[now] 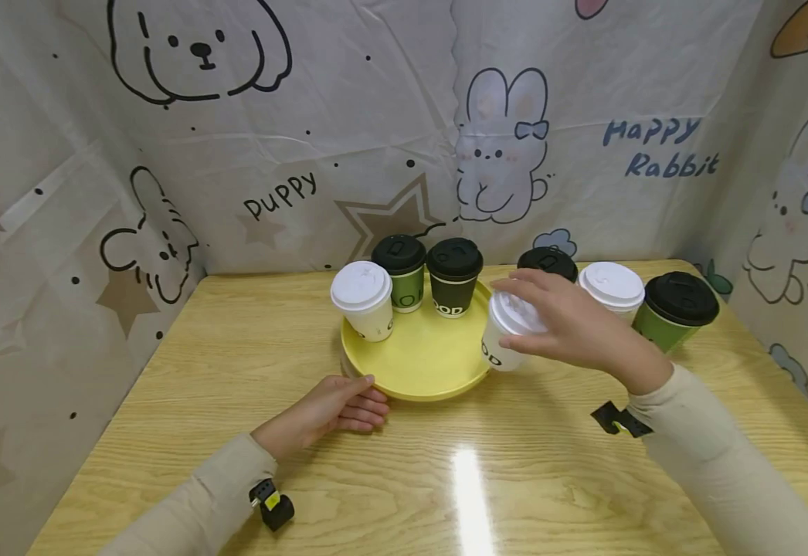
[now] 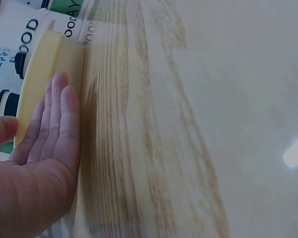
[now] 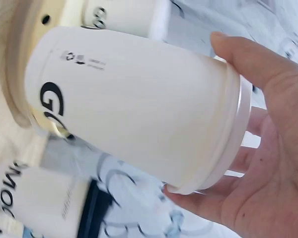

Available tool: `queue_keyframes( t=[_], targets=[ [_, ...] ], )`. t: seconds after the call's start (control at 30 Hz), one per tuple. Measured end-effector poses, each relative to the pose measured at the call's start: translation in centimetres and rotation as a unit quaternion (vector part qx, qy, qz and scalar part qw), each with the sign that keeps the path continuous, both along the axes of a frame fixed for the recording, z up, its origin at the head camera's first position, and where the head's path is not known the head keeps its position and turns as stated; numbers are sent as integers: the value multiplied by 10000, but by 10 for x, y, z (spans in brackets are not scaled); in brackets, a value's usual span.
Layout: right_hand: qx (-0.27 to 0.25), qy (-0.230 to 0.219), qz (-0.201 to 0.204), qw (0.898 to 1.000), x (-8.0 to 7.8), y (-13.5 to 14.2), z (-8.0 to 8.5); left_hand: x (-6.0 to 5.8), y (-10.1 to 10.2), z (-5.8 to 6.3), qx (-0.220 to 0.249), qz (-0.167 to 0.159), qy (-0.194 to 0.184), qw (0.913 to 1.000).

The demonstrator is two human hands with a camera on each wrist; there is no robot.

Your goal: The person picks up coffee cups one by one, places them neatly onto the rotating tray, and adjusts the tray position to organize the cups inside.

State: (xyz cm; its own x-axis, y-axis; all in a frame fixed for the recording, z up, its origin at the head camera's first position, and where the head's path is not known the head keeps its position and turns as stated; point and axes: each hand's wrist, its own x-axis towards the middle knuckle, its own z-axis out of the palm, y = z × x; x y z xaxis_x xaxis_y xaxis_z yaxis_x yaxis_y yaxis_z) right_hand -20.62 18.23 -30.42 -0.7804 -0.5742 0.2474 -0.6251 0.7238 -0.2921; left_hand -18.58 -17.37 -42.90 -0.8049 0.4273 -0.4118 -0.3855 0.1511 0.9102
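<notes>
In the head view my right hand (image 1: 578, 320) grips a white-lidded paper coffee cup (image 1: 504, 340) by its lid, at the right edge of a round yellow tray (image 1: 418, 371). The right wrist view shows thumb and fingers around the lid of this white cup (image 3: 134, 104). Whether its base touches the tray is unclear. My left hand (image 1: 331, 409) holds the tray's front left rim, thumb over the edge and straight fingers along the outer side, as the left wrist view shows. On the tray stand a white cup (image 1: 369, 313), a green cup (image 1: 407, 289) and a black cup (image 1: 451, 286).
Right of the tray stand a black-lidded cup (image 1: 546, 261) partly behind my hand, a white-lidded cup (image 1: 611, 286) and a green cup with black lid (image 1: 675, 309). Behind the wooden table (image 1: 251, 332) hangs a printed cloth (image 1: 376, 116), which also runs along both sides.
</notes>
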Motion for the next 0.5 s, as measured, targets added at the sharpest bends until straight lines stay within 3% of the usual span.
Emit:
queue_keyframes(
  t=[0.3,0.5],
  targets=[
    [-68,253,510,9984,-18,-37,3,0,1,-1,-57,5,24,10000],
    [-79,151,533,9984,-33,-58,0,0,1,0,-66,-14,72,10000]
  ],
)
